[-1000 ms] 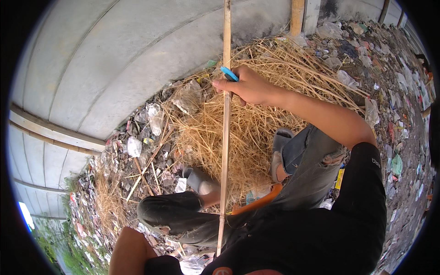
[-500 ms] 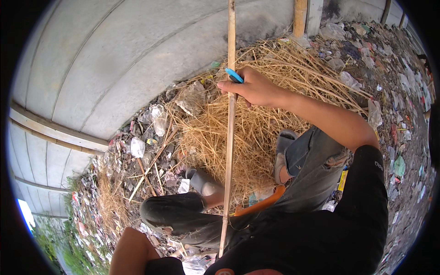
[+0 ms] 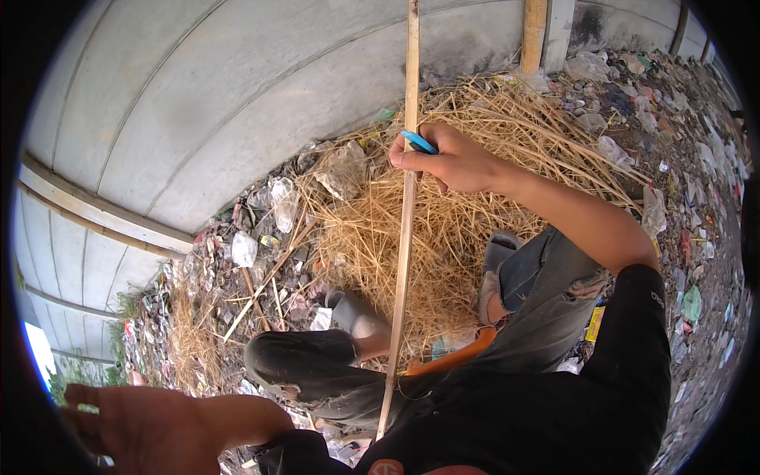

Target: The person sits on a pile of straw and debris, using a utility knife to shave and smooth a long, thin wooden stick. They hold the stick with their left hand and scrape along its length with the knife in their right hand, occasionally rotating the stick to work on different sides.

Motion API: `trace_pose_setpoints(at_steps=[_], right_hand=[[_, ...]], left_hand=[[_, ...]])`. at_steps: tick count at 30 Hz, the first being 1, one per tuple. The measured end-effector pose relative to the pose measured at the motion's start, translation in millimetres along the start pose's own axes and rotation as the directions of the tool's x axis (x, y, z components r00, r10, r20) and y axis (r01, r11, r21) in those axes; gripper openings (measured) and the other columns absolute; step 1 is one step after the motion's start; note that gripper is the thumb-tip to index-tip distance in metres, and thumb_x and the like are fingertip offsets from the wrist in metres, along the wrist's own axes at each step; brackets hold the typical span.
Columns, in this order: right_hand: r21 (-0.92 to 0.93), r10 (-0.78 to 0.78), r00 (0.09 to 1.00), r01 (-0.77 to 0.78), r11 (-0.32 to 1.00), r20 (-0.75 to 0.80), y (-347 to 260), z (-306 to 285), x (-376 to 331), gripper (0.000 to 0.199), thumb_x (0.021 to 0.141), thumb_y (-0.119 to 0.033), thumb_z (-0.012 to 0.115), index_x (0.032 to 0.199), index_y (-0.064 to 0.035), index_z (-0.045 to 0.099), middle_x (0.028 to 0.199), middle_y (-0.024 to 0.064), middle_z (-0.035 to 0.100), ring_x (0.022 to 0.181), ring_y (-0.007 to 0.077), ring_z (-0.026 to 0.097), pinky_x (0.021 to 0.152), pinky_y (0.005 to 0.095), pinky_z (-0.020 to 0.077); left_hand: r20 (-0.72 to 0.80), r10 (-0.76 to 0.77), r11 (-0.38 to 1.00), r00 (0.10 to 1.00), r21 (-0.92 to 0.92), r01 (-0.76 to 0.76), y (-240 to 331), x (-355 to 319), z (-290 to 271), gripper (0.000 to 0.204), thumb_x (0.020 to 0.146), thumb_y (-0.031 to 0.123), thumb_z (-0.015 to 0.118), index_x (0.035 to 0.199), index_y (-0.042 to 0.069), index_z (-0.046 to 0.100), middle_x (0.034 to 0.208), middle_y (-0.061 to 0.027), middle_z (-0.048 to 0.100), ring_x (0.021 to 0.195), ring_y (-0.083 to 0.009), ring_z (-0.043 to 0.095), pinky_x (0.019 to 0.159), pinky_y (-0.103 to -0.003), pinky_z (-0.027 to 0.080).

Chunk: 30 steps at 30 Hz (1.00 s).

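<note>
A long, narrow bamboo strip (image 3: 405, 253) runs upright from my lap past the top of the view. My right hand (image 3: 443, 157) closes round its upper part. The same hand has a small tool with a blue end (image 3: 419, 142) and a dark part; its exact kind is hidden by the fingers. At the lower left, my left hand (image 3: 146, 427) is raised with the fingers spread and nothing in it. An orange curved object (image 3: 455, 354) lies between my bent legs, partly covered by the trousers.
Dry straw-like shavings (image 3: 443, 261) are heaped before my feet, in grey shoes (image 3: 356, 315). Plastic litter (image 3: 689, 237) covers the ground around. A grey panel wall (image 3: 237, 103) curves along the left and back, with a bamboo post (image 3: 533, 36) against it.
My left hand has come into view at the lower left, with fingers spread. My right hand still grips the bamboo strip; the whole view has shifted slightly.
</note>
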State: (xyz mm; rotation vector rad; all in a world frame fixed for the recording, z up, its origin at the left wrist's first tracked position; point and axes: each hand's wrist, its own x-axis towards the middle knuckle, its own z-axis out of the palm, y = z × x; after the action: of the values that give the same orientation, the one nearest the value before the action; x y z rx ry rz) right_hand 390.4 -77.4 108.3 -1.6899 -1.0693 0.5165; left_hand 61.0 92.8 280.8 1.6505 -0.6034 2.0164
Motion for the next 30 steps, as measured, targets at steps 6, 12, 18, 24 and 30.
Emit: trace_pose_setpoints(at_steps=[6, 12, 18, 24, 30], right_hand=[[0.034, 0.049, 0.998, -0.050, 0.998, 0.039, 8.5, -3.0, 4.0, 0.043, 0.105, -0.045, 0.060, 0.113, -0.0029, 0.063, 0.079, 0.0007, 0.059, 0.065, 0.0083, 0.066, 0.046, 0.0218, 0.0517], [0.007, 0.067, 0.997, -0.068, 0.998, 0.049, 11.2, 12.9, 7.7, 0.044, 0.103, -0.046, 0.062, 0.112, -0.0025, 0.064, 0.079, 0.0017, 0.061, 0.064, 0.0078, 0.065, 0.054, 0.0230, 0.0523], [-0.413, 0.043, 0.998, -0.021, 0.911, 0.045, 15.6, 22.7, 0.8, 0.034, 0.092, -0.031, 0.069, 0.072, -0.0060, 0.057, 0.054, 0.0044, 0.048, 0.050, 0.0181, 0.051, 0.052, 0.0385, 0.0392], [-0.669, -0.117, 0.992, 0.063, 0.740, -0.037, 32.8, 60.7, 4.6, 0.020, 0.081, -0.013, 0.070, 0.068, -0.0009, 0.062, 0.059, 0.0183, 0.059, 0.055, 0.0348, 0.061, 0.056, 0.0466, 0.0479], [-0.725, -0.017, 0.998, -0.029, 0.689, -0.056, 36.8, 62.1, 32.9, 0.013, 0.079, -0.009, 0.071, 0.087, 0.0014, 0.075, 0.068, 0.0222, 0.068, 0.062, 0.0372, 0.069, 0.060, 0.0482, 0.0540]], left_hand=[[0.627, -0.775, 0.089, -0.080, 0.234, 0.968, -51.0, -181.8, 52.7, 0.071, 0.104, 0.043, 0.059, 0.151, -0.005, 0.039, 0.137, -0.0187, 0.056, 0.121, -0.0265, 0.062, 0.093, -0.036, 0.050], [0.608, -0.783, 0.033, -0.129, 0.248, 0.968, -26.0, -247.7, 64.4, 0.055, 0.106, 0.020, 0.060, 0.152, -0.005, 0.042, 0.096, -0.0051, 0.065, 0.072, -0.0084, 0.060, 0.064, -0.024, 0.047], [0.457, -0.889, 0.030, -0.037, 0.138, 0.990, -39.4, -272.8, 58.1, 0.045, 0.109, 0.017, 0.056, 0.147, -0.006, 0.051, 0.078, 0.0066, 0.052, 0.068, -0.0011, 0.042, 0.060, -0.019, 0.037], [0.456, -0.889, 0.046, -0.032, 0.157, 0.986, -46.8, -274.9, 58.2, 0.046, 0.109, 0.018, 0.055, 0.149, -0.004, 0.050, 0.073, 0.0094, 0.045, 0.064, 0.0003, 0.038, 0.055, -0.020, 0.032], [0.397, -0.918, 0.056, -0.014, 0.166, 0.985, -57.5, -282.3, 63.2, 0.042, 0.109, 0.021, 0.055, 0.144, -0.002, 0.057, 0.068, 0.0097, 0.044, 0.060, -0.0002, 0.038, 0.052, -0.022, 0.032]])
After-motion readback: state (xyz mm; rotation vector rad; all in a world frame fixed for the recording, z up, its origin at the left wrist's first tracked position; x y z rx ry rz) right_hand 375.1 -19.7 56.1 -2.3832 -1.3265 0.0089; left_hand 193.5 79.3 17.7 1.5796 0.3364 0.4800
